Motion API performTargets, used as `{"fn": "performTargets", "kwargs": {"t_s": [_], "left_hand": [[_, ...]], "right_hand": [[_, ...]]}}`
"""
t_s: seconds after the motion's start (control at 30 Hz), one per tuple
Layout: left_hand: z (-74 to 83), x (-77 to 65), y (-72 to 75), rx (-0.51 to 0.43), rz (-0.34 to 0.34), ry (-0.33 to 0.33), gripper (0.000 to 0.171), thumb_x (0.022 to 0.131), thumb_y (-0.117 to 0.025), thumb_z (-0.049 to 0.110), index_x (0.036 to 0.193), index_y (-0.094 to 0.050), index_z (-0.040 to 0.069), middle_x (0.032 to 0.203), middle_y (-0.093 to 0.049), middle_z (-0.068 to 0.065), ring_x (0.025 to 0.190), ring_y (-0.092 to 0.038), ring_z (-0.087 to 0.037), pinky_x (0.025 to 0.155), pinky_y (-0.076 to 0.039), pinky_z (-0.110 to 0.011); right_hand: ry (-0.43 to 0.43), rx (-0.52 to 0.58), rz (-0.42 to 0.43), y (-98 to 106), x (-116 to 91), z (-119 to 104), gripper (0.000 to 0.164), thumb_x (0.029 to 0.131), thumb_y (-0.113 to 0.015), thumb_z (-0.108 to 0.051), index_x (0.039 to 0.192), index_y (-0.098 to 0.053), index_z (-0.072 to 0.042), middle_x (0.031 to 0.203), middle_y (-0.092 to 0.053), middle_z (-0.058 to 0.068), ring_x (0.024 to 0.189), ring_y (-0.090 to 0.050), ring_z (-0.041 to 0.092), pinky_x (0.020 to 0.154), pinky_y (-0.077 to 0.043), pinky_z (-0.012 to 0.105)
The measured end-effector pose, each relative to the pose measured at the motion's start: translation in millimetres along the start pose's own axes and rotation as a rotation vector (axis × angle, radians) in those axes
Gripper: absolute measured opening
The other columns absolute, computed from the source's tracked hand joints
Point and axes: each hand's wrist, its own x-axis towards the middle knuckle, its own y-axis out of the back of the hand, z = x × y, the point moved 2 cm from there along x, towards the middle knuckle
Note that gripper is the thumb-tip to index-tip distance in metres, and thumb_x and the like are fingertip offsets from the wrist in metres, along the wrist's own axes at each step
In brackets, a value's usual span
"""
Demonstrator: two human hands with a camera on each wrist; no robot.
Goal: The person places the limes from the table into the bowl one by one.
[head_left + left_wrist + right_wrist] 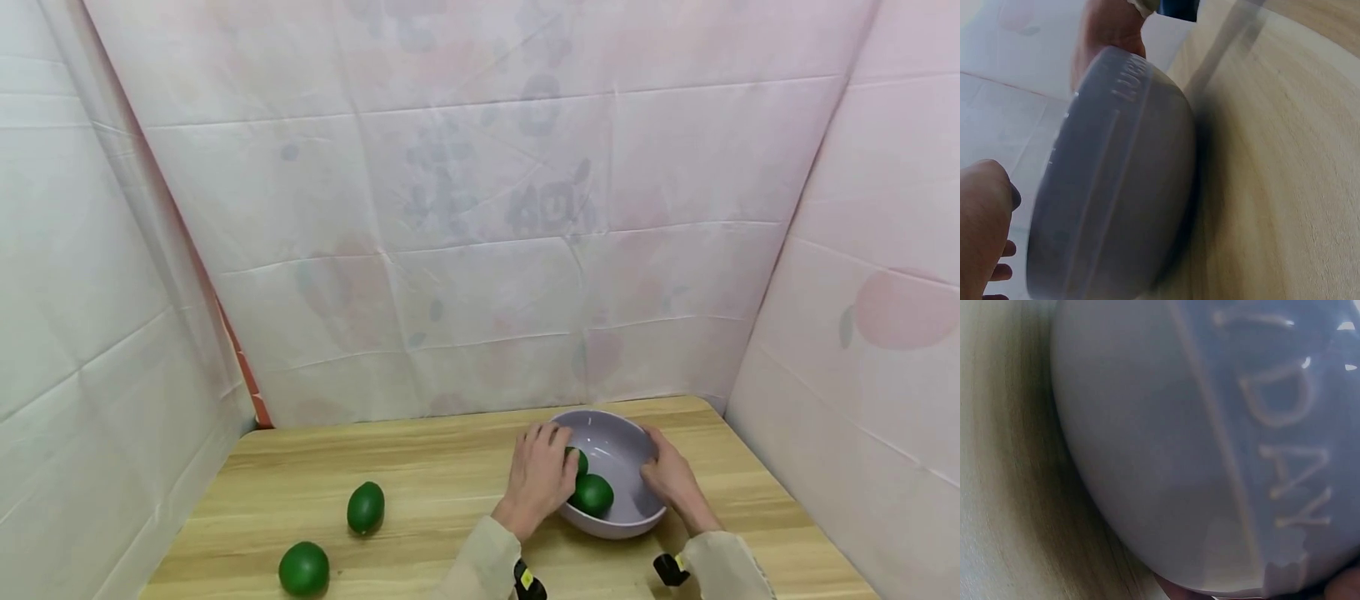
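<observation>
Clasping bowl [618,529] at its 3 o'clock: right hand [672,477]; left hand [537,472] at 9 o'clock, closer to front lime [593,497], inside bowl at 4 o'clock from it; cannot tell whether left grip holds rear lime [582,462], also inside.
</observation>
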Motion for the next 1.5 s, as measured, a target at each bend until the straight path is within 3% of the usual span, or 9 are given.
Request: {"fn": "performTargets", "kwargs": {"t_s": [0.27,0.47,0.63,0.83,1.2,1.5], "left_hand": [[-8.8,-3.5,12.2,0.011,0.014,0.041,0.034,0.098,-0.062,0.036,0.128,-0.063,0.021,0.127,-0.067,-0.002,0.120,-0.058,-0.023,0.096,-0.048,-0.040],[-16.5,-6.8,24.0,0.026,-0.028,0.079,0.045,0.096,-0.061,0.041,0.137,-0.058,0.022,0.138,-0.061,-0.009,0.132,-0.052,-0.031,0.104,-0.044,-0.048],[-26.0,-15.0,32.0,0.032,-0.020,0.063,0.048,0.095,-0.062,0.042,0.140,-0.056,0.024,0.142,-0.058,-0.011,0.138,-0.048,-0.036,0.107,-0.041,-0.053],[-42.0,-31.2,42.1,0.074,-0.010,0.036,0.057,0.093,-0.067,0.043,0.145,-0.052,0.026,0.145,-0.055,-0.013,0.140,-0.047,-0.040,0.105,-0.042,-0.057],[-75.5,-65.3,52.7,0.089,-0.167,0.116,0.065,0.094,-0.066,0.047,0.152,-0.045,0.026,0.156,-0.044,-0.016,0.147,-0.036,-0.044,0.110,-0.036,-0.068],[-112.1,-100.2,65.2,0.076,-0.232,0.160,0.067,0.091,-0.071,0.042,0.151,-0.046,0.025,0.156,-0.043,-0.017,0.146,-0.035,-0.048,0.108,-0.031,-0.076]], "right_hand": [[-0.019,-0.001,-0.004,-3,2,2,0.067,0.085,-0.037,0.006,0.152,-0.030,0.005,0.147,-0.040,0.041,0.127,-0.051,0.056,0.098,-0.050,0.062],[-0.024,-0.003,-0.005,-4,2,3,0.066,0.086,-0.037,0.006,0.152,-0.031,0.004,0.147,-0.040,0.041,0.126,-0.052,0.055,0.096,-0.053,0.060],[-0.027,0.001,-0.005,-5,3,3,0.067,0.086,-0.036,0.007,0.153,-0.029,0.004,0.147,-0.039,0.041,0.128,-0.051,0.056,0.098,-0.051,0.061],[-0.012,0.001,0.002,-5,4,3,0.068,0.084,-0.037,0.006,0.152,-0.030,0.005,0.147,-0.039,0.042,0.129,-0.049,0.058,0.101,-0.048,0.063],[-0.012,-0.007,0.010,-2,3,3,0.067,0.085,-0.036,0.005,0.152,-0.030,0.005,0.147,-0.039,0.041,0.130,-0.048,0.058,0.101,-0.048,0.063],[-0.037,-0.007,-0.002,-7,2,5,0.067,0.087,-0.036,0.004,0.153,-0.029,0.004,0.148,-0.038,0.041,0.129,-0.049,0.057,0.099,-0.050,0.062]]}}
